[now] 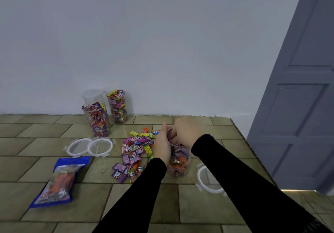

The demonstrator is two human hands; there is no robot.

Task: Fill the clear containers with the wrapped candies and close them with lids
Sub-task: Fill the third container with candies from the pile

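Four clear cylindrical plastic containers by my count: two by the wall [95, 118] [117, 107] full, unlidded; one behind [92, 95] empty; fourth [179, 160] nearly full. Three white-rimmed round lids [90, 146] [209, 182] lie unused. Loose wrapped candies [134, 153] remain on the tiled floor. Left hand [162, 146], fingers straight, steadies the fourth container's side; right hand [186, 133] curls over its mouth, apparently pushing candies in.

3 clear containers [98, 118] w/ candies, loose candies [134, 149], 3 lids [100, 146] on floor
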